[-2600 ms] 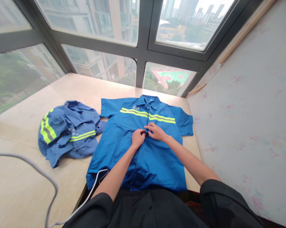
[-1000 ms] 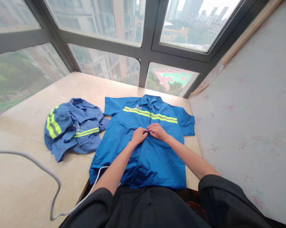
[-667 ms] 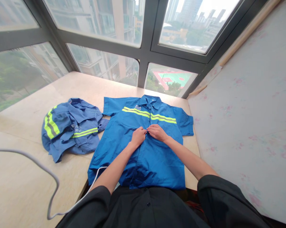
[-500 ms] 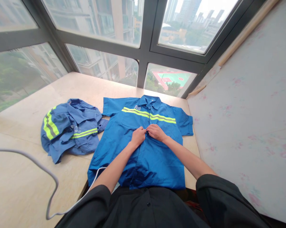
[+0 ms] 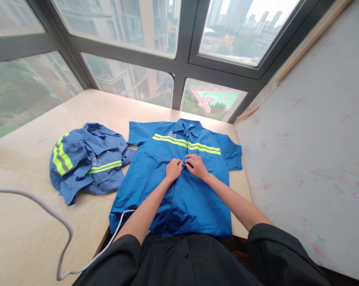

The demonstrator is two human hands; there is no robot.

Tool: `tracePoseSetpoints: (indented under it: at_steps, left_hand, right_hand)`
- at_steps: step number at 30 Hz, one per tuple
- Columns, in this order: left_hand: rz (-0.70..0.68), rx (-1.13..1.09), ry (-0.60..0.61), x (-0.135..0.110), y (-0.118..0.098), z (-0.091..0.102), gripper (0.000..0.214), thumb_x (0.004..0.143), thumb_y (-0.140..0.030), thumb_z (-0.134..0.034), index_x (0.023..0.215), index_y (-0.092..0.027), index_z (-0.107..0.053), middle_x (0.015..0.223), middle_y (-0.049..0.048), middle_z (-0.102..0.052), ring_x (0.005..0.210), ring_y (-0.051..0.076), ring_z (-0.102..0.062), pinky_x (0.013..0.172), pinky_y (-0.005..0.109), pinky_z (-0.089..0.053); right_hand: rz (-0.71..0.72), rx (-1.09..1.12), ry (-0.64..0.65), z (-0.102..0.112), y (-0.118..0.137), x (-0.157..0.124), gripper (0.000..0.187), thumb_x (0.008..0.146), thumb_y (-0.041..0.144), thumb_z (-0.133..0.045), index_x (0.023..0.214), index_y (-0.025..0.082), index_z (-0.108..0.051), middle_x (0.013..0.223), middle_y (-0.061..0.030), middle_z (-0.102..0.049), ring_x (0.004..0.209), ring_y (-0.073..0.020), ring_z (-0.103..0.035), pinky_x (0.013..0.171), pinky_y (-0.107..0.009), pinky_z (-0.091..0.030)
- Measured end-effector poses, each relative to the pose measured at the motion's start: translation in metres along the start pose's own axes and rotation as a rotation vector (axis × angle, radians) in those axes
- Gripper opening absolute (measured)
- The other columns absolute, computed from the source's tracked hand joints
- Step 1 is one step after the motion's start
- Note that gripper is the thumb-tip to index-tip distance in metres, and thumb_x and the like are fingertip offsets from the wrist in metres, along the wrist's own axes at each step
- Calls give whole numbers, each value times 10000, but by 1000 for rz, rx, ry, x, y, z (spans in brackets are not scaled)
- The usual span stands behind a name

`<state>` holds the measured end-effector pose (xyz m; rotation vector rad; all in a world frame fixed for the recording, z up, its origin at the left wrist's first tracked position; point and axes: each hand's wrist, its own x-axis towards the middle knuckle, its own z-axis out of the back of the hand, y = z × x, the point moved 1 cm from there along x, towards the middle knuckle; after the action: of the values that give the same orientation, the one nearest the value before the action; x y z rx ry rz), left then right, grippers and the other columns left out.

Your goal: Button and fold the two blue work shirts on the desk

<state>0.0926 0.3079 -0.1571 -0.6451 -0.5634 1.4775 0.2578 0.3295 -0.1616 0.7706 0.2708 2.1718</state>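
A bright blue short-sleeved work shirt (image 5: 194,198) with yellow reflective stripes lies flat, front up, on the beige table (image 5: 33,222). My left hand (image 5: 173,169) and my right hand (image 5: 196,165) meet at the shirt's front placket at mid-chest, just under the stripes. Both have their fingers pinched on the placket edges. Whatever small part sits between the fingertips is hidden by the fingers.
A second blue reflective work garment (image 5: 87,161) lies crumpled to the left of the shirt. A white cable (image 5: 63,234) loops over the table's near left. Windows stand behind the table, and a floral-papered wall (image 5: 310,151) closes the right side.
Both hands stay pinched at the same spot on the placket, with only small finger shifts. The view has wobbled slightly.
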Motion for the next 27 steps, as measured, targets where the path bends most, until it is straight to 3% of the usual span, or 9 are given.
tracePoseSetpoints:
  at_steps: [5, 9, 18, 27]
  left_hand:
    - [41, -99, 39, 7, 3, 1, 217, 905, -197, -488, 944, -190, -701, 1041, 45, -687, 1015, 162, -609, 921, 255, -435]
    - [74, -154, 57, 12, 4, 1, 214, 894, -205, -497, 965, -177, -698, 1042, 46, -697, 997, 157, -620, 918, 251, -445]
    - [153, -134, 98, 16, -3, 4, 263, 894, -222, -443, 819, -182, -692, 959, 56, -719, 909, 170, -631, 826, 257, -452]
    - [231, -83, 201, 21, -11, 12, 199, 837, -279, -546, 770, -176, -702, 831, 45, -718, 787, 174, -633, 668, 246, -420]
  right_hand:
    - [-37, -83, -82, 0, 13, -2, 77, 880, 267, -614, 863, 207, -660, 1254, -96, -621, 1199, -258, -515, 979, -419, -395]
    - [-130, -96, -110, -3, 19, -2, 163, 894, 292, -599, 763, 202, -635, 1202, -101, -645, 1157, -260, -538, 964, -426, -397]
    - [-281, -97, -144, -14, 31, -6, 119, 890, 277, -587, 903, 192, -670, 1320, -141, -588, 1219, -308, -505, 991, -483, -397]
    - [-335, -66, -119, -23, 25, -4, 73, 828, 245, -613, 812, 194, -662, 1366, -144, -561, 1248, -325, -486, 988, -510, -419]
